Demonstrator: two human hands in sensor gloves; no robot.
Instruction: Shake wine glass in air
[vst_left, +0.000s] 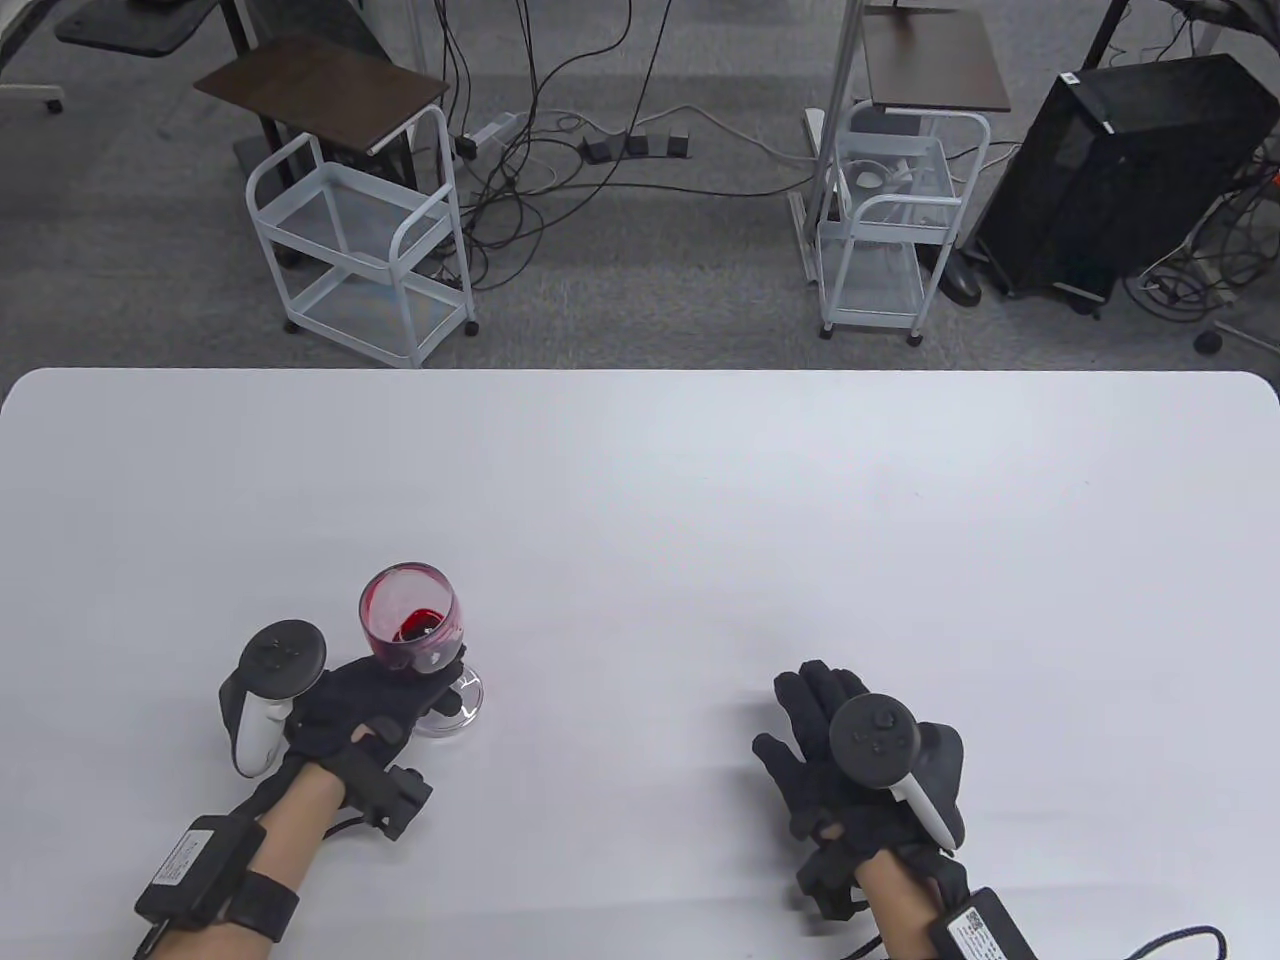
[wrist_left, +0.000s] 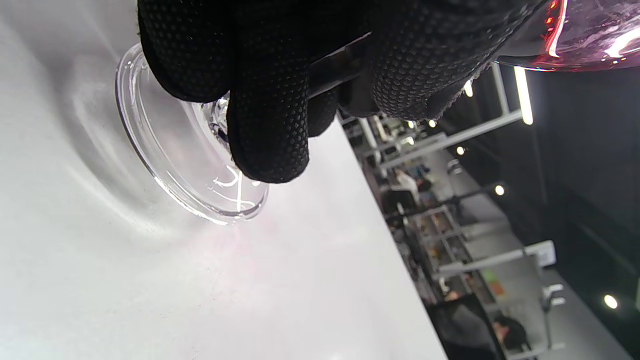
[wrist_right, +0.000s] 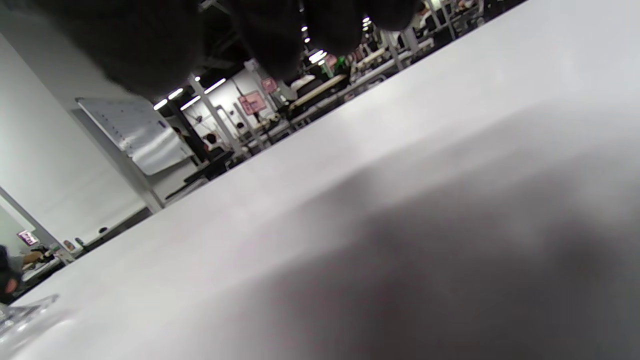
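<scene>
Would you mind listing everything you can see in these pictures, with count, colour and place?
wine glass: one, clear with red liquid, near left of the table, its foot close to the tabletop; lifted or standing, cannot tell
table: one, white, fills the lower half of the table view
carts: two, white wire, on the floor beyond the table
computer tower: one, black, floor at far right
cables: many, black, on the grey floor
left hand: one, black glove, grips the glass stem
right hand: one, black glove, flat over the table at near right, holding nothing
</scene>
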